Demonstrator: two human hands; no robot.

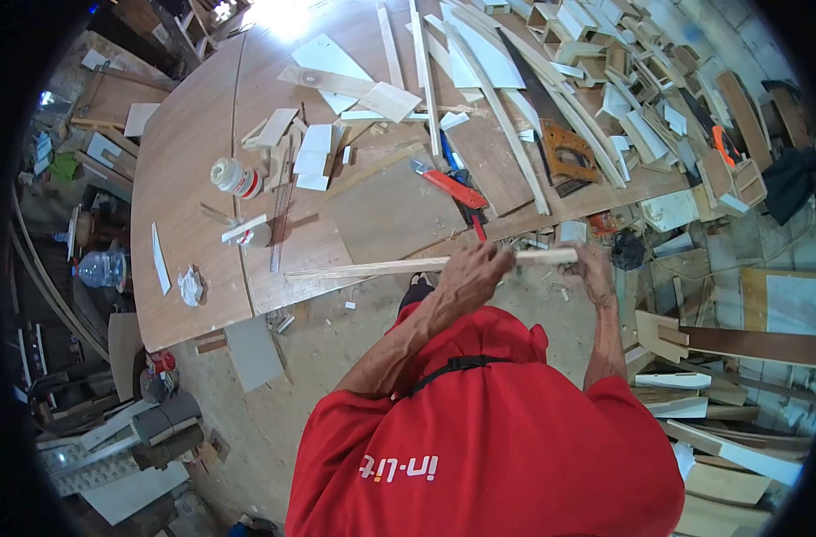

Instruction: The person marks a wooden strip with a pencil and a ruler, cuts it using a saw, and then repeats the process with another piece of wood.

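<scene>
A long, thin wood strip [372, 268] runs roughly level along the front edge of the table. My left hand [476, 273] is closed around it, right of its middle. At the strip's right end, my right hand [595, 276] has its fingers pressed on the wood. Just beyond my left hand, a red-handled tool [454, 187] lies on the table beside a blue tool [454, 154]. A handsaw with a wooden handle [569, 152] rests farther right, among long strips.
The brown table [189, 152] bears a white jar [235, 178], a metal ruler [284, 204], white offcuts [314, 150] and crumpled paper [191, 285]. Small wooden boxes [573, 22] are heaped at the back right. Boards [739, 447] are stacked at the lower right.
</scene>
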